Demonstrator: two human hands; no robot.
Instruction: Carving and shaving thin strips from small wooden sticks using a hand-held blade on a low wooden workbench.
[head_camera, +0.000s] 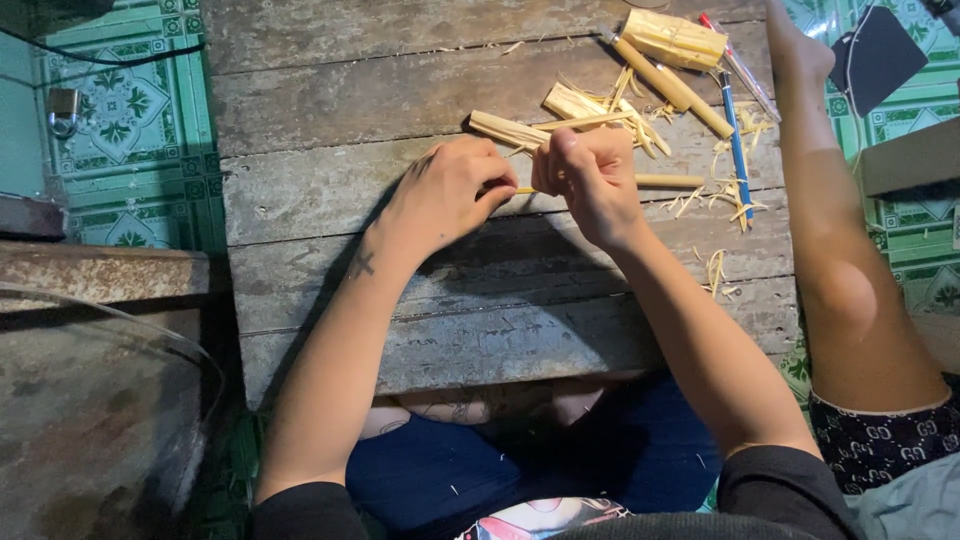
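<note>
Far left: a padlock hangs by the green patterned floor tiles; a rusty metal surface is cut off by the frame edge
Tabletop: the weathered plank tabletop carries everything; its near edge is hidden behind the person's arms and lap
Left hand: the left hand lies knuckles up, its grip curled together on the near end of a thin bamboo stick; the fingertips are hidden, so the exact pinch cannot be made out
Right hand: the right hand is a fist clamped on the same stick, thumb up; anything else inside the fist is hidden
Stick: it runs level just above the tabletop, between both hands, its free end pointing right
Behind the hands: split bamboo pieces lie in a loose heap
Upper right: a bundle of cut bamboo sits at the far edge, round bamboo lengths beside it, then a blue pen
Shavings: pale bamboo shavings are scattered right of the hands
Right edge: a bare leg rests beside the tabletop, its owner cut off
Containers: none can be made out
</note>
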